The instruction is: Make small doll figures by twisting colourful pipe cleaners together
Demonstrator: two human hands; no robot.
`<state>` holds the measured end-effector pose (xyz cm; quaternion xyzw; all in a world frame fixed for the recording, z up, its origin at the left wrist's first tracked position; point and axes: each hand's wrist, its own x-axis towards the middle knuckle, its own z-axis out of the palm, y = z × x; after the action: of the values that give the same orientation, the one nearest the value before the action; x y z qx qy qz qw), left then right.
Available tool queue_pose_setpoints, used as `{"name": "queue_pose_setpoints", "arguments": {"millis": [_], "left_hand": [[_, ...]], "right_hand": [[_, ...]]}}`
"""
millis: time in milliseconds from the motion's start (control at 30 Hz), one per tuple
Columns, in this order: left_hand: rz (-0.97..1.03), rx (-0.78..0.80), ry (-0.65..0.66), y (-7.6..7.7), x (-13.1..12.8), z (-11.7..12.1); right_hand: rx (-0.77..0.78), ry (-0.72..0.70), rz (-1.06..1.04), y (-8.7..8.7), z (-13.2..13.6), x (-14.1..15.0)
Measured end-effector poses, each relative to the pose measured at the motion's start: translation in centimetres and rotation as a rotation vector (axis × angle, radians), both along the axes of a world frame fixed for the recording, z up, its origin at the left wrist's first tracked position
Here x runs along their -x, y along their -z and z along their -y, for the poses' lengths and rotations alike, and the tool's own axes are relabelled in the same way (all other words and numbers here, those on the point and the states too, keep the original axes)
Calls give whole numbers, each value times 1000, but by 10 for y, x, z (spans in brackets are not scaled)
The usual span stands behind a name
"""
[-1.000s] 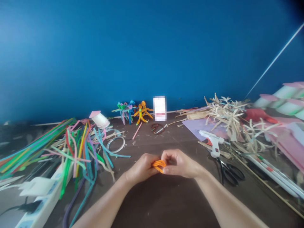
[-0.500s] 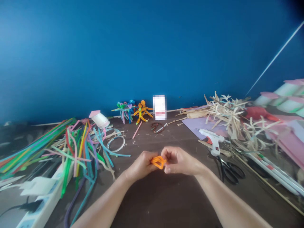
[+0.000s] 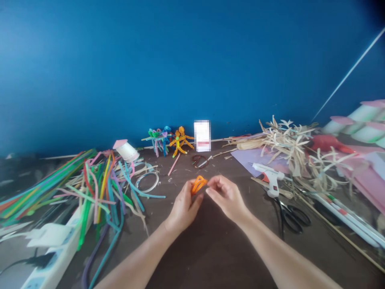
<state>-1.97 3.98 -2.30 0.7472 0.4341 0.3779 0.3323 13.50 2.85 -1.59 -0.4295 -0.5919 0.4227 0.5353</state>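
Left hand pinches an orange pipe-cleaner loop above the dark table!
Right hand empty, just beside it; blue wall beyond the far edge.

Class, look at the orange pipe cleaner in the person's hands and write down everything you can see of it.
The orange pipe cleaner is a fuzzy-looking strand bent into a small, narrow loop with gaps showing through it. The left hand pinches its lower end between thumb and fingers, holding it above the dark table. The right hand is just beside it; whether they touch is unclear.
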Motion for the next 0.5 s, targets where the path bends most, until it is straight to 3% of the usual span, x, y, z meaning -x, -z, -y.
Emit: {"name": "queue_pose_setpoints", "arguments": {"millis": [267,500], "left_hand": [[-255,-236,-47,10,1,-4],[-248,-228,-30,13,2,-6]], "right_hand": [[238,-120,-194,4,-2,7],[228,-148,-204,2,0,9]]}}
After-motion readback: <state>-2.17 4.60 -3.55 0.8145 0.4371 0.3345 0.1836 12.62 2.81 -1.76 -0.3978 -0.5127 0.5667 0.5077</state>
